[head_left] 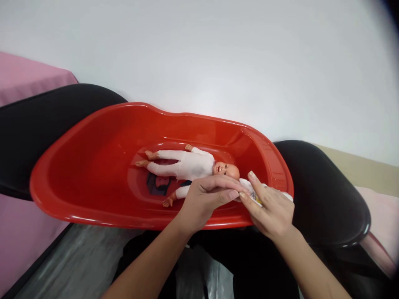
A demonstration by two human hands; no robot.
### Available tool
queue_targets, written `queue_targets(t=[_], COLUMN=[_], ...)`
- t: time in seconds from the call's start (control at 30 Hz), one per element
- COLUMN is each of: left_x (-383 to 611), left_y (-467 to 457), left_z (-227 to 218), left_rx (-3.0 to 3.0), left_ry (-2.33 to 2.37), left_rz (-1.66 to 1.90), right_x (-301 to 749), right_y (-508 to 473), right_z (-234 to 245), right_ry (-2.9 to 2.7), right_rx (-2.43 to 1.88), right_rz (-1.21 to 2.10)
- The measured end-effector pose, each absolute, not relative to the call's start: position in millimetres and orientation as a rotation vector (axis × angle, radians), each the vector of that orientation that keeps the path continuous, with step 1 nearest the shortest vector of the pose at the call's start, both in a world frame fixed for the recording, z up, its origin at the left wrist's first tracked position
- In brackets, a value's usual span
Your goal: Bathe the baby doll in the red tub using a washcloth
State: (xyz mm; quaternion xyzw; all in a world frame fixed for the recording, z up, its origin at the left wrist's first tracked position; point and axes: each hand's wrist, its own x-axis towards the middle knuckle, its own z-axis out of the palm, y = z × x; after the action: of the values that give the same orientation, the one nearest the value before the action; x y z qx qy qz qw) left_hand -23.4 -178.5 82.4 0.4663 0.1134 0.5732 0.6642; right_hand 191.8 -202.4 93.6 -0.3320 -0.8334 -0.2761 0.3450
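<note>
A baby doll (193, 165) in white clothing lies on its back in a red baby bathtub (84, 166), its head toward the right end. My left hand (212, 199) reaches over the near side of the tub by the doll's head. Its thumb and fingers are closed together, and what they grip, if anything, is hidden. Fingertips of both hands meet near the doll's head. My right hand (271, 207) is bent around a white patterned cloth (246, 183) at the tub's right end. Most of the cloth is covered by that hand.
Black seats support the tub, one on the left (46, 120) and one on the right (327, 195). Behind is a white wall (199, 54). Pink fabric (31, 74) covers a surface at left, and paler pink fabric (382, 216) shows at right. A dark picture (158, 183) marks the tub bottom.
</note>
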Motion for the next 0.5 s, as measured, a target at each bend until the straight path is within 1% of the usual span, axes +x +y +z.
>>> queue_targets(t=[0.13, 0.3, 0.4, 0.5], left_x=[-24.1, -22.5, -23.4, -29.6], left_y=[-178.4, -177.5, -175.8, -172.6], left_z=[83.2, 84.5, 85.3, 87.1], left_rx=[1.072, 1.052, 1.052, 1.1], left_ry=[0.208, 0.183, 0.201, 0.345], left_rz=[1.258, 1.217, 1.18, 1.07], right_x=[196.7, 199.0, 201.9, 210.9], right_y=[-201.3, -197.7, -194.5, -191.6], right_z=[94.5, 95.5, 96.5, 101.5], right_ry=[-2.16, -2.184, -2.186, -2.26], right_rx=[-0.87, -0.838, -0.83, -0.814], right_rz=[-0.731, -0.842, -0.779, -0.73])
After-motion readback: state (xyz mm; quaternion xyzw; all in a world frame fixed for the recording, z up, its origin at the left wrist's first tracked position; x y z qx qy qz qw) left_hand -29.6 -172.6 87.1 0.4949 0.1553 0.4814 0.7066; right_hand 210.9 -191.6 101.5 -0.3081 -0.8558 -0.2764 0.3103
